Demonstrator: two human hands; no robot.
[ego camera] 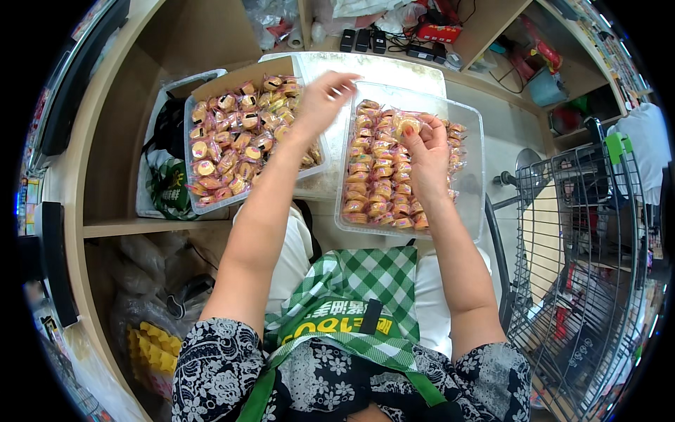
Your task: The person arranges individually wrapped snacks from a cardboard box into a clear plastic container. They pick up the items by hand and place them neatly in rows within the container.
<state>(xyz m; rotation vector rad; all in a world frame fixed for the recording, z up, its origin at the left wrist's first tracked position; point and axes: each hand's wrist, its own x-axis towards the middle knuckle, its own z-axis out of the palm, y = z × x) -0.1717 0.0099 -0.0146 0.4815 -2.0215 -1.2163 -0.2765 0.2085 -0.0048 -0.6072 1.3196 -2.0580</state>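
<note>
My right hand (428, 142) pinches a small round snack in a clear wrapper (408, 125) over the right clear plastic bin (479, 211). Wrapped round snacks (356, 191) stand on edge in rows in that bin. My left hand (328, 100), blurred, is raised between the two bins, near the upper left corner of the right one; its fingers are apart and I see nothing in them. Below it to the left, another plastic bin (192, 184) holds a loose heap of the same wrapped snacks (248, 121), with a cardboard piece (211, 90) along its back.
Both bins rest on or against a white board (393, 66). A white foam box (145, 184) with bags in it is left of the bins. Wooden shelving (153, 228) curves around. A wire shopping cart (575, 253) stands at right. Black adapters and cables (364, 41) lie behind.
</note>
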